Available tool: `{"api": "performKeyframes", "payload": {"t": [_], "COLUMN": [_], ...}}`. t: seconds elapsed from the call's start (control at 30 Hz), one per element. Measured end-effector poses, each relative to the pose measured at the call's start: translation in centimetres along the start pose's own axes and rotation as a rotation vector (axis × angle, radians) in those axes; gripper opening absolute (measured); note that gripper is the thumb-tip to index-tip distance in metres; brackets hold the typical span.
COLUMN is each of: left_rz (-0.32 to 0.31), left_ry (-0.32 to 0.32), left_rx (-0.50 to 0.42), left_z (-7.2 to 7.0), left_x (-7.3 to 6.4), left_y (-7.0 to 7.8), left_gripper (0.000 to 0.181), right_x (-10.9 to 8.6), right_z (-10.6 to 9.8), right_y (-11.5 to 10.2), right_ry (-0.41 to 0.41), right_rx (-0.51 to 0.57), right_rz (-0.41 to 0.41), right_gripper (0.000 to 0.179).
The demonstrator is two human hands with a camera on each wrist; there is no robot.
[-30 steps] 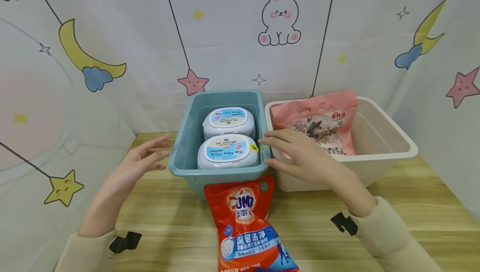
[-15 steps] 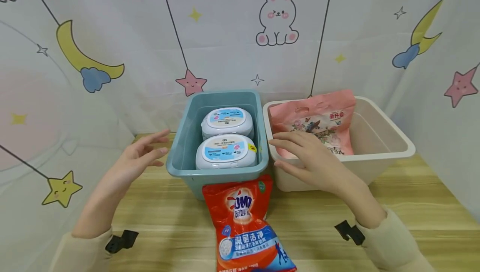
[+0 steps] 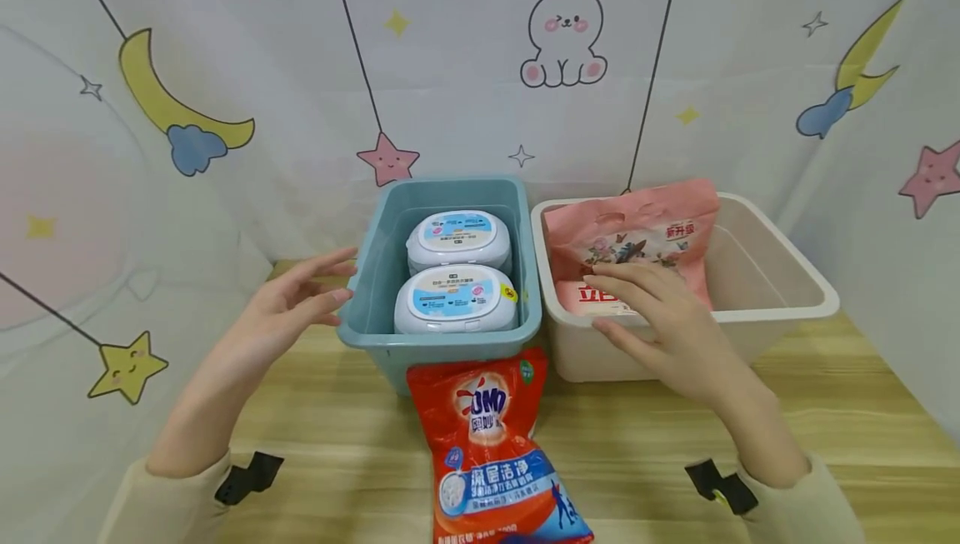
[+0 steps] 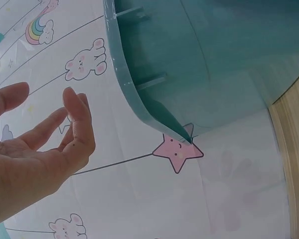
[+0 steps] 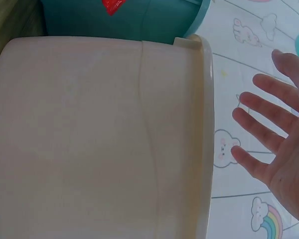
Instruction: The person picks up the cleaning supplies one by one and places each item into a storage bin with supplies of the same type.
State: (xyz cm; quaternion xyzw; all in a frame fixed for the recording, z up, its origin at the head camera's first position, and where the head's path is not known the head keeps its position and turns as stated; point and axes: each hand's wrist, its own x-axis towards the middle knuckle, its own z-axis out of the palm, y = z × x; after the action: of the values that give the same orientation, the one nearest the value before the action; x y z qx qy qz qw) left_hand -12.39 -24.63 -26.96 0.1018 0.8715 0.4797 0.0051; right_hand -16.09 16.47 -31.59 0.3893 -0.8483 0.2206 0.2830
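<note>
My left hand (image 3: 296, 298) hovers by the left rim of the blue-green plastic bin (image 3: 367, 342), fingers loosely bent and holding nothing; the left wrist view shows the same hand (image 4: 50, 134) apart from the bin wall (image 4: 229, 59). Inside that bin sit two white lidded tubs (image 3: 456, 301) with blue labels, one behind the other. My right hand (image 3: 675, 331) is over the front rim of the cream bin (image 3: 787, 311), fingers spread and relaxed, nothing in them. A pink printed bag (image 3: 652, 219) leans inside the cream bin, partly hidden by that hand.
A red and blue OMO detergent bag (image 3: 487, 452) lies on the wood-grain table (image 3: 337, 444) in front of the blue-green bin. The two bins stand side by side. Behind them hangs a white curtain (image 3: 465, 77) printed with cartoon rabbits, moons and stars.
My right hand has moved right, from the blue-green bin's right rim to over the cream bin's front. My left hand has shifted slightly toward the blue-green bin. Bins and bags stay put.
</note>
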Motion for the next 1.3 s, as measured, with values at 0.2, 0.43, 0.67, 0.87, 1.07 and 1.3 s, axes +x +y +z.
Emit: {"api": "performKeyframes", "payload": {"t": [0.2, 0.43, 0.67, 0.87, 1.07, 1.3], "left_rz": [0.001, 0.004, 0.075, 0.100, 0.088, 0.102], "left_ry": [-0.014, -0.060, -0.104, -0.127, -0.138, -0.160], "left_rx": [0.023, 0.010, -0.043, -0.034, 0.018, 0.039], "left_z": [0.3, 1.0, 2.3, 3.4, 4.4, 5.7], "left_x": [-0.2, -0.6, -1.0, -0.7, -0.6, -0.7], "left_y": [0.9, 1.2, 1.3, 1.8, 1.8, 1.8], "left_gripper": [0.052, 0.050, 0.048, 0.047, 0.047, 0.048], "right_x": [-0.8, -1.6, -3.3, -4.9, -5.5, -6.5], "right_z": [-0.3, -0.5, -0.6, -0.9, -1.4, -2.1], "right_y": [0.4, 0.4, 1.0, 1.6, 2.2, 3.5], "right_ry": [0.074, 0.165, 0.240, 0.259, 0.254, 0.280], "right_rx": [0.017, 0.051, 0.059, 0.083, 0.098, 0.111], "right_rz": [-0.012, -0.011, 0.013, 0.064, 0.083, 0.148], "right_gripper": [0.047, 0.051, 0.051, 0.054, 0.055, 0.052]}}
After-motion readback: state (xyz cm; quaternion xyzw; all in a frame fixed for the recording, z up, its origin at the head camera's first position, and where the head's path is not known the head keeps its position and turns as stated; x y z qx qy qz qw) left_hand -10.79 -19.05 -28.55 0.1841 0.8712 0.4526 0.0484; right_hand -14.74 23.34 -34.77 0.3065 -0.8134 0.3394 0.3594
